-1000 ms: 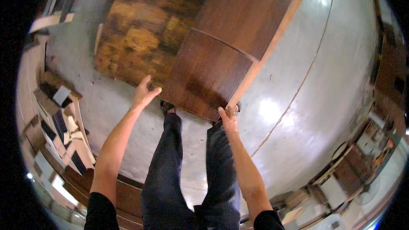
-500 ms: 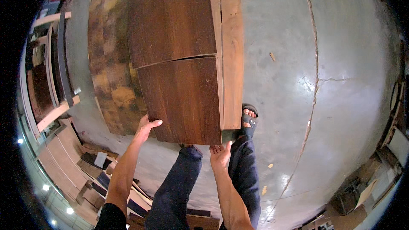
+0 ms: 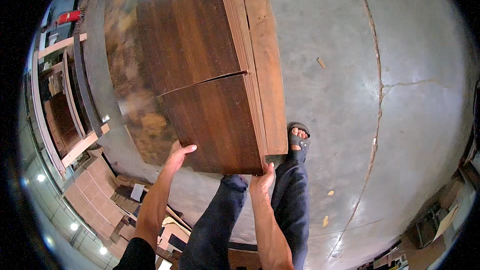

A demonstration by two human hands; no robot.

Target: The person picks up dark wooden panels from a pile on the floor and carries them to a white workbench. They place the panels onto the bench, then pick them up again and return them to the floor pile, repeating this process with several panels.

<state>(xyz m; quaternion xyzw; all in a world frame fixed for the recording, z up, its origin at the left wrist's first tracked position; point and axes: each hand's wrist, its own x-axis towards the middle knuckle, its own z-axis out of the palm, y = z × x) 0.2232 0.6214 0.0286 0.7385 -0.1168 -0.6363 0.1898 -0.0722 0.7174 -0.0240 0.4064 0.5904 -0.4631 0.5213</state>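
Note:
In front of me lies a dark brown wood-grain board (image 3: pixel 215 125), its near end toward my legs. My left hand (image 3: pixel 180 154) grips its near left edge, thumb on top and fingers hidden underneath. At the near right corner, my right hand (image 3: pixel 261 179) holds the same board, thumb up along the side and fingers mostly out of sight. A second dark brown board (image 3: pixel 190 30) lies beyond it, with a thin dark gap between the two. Layered edges of several stacked boards show along the right side, next to a lighter wooden plank (image 3: pixel 267 70).
A mottled brown-yellow sheet (image 3: pixel 125 70) lies to the left under the stack. Wooden frames (image 3: pixel 70 95) stand farther left. My sandalled foot (image 3: pixel 299 137) is beside the plank's near end. A crack (image 3: pixel 378 100) runs along the grey floor at right, with small scraps near it.
My right hand has closed on the near right corner, where its fingers were spread before. The boards appear turned slightly in view, and more of the stack's right side shows.

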